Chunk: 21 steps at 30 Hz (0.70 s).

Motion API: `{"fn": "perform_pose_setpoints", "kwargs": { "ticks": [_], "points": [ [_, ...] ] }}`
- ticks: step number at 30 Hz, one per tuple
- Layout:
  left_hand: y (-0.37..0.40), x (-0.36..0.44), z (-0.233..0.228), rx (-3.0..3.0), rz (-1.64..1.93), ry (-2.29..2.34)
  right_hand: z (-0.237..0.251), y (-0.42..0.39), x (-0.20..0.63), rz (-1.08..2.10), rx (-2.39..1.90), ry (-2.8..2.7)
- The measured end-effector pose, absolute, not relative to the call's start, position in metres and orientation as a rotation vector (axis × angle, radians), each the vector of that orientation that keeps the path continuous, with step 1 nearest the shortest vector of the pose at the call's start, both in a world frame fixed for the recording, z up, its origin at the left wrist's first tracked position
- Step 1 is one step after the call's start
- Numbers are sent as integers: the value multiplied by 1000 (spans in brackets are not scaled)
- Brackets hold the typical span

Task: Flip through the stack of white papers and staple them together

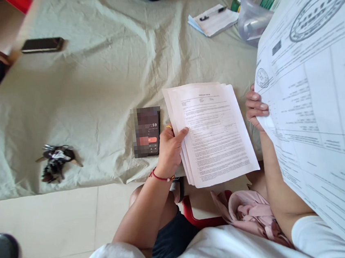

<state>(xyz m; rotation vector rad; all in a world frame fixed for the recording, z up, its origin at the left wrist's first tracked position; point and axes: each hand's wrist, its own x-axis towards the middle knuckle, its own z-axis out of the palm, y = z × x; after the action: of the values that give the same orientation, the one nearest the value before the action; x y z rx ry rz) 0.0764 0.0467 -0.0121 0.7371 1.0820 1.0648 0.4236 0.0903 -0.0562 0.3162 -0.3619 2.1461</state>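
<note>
My left hand (pixel 171 151) grips the left edge of a stack of printed pages (pixel 214 132), thumb on top, over the near edge of a cloth-covered table (pixel 99 79). My right hand (pixel 256 110) holds up a large stamped sheet (pixel 320 101) close to the camera, fingers curled round its left edge. A phone with a lit screen (pixel 147 131) lies on the cloth just left of my left hand.
A bunch of keys (pixel 55 161) lies near the table's front left. A dark phone (pixel 42 45) rests at the far left. A notepad with a pen (pixel 214 19) and a clear plastic tub holding a bottle (pixel 252 11) sit at the back right.
</note>
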Motion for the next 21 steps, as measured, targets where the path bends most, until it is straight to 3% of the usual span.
{"fn": "perform_pose_setpoints", "kwargs": {
  "ticks": [9,16,21],
  "points": [
    [46,78,-13,725,1076,1082,-62,92,425,2085,314,-490],
    [47,78,-7,674,1069,1071,-41,74,421,1731,-529,-391],
    [48,77,-8,650,1077,1074,-35,75,408,1496,-830,-552]
  ]
}}
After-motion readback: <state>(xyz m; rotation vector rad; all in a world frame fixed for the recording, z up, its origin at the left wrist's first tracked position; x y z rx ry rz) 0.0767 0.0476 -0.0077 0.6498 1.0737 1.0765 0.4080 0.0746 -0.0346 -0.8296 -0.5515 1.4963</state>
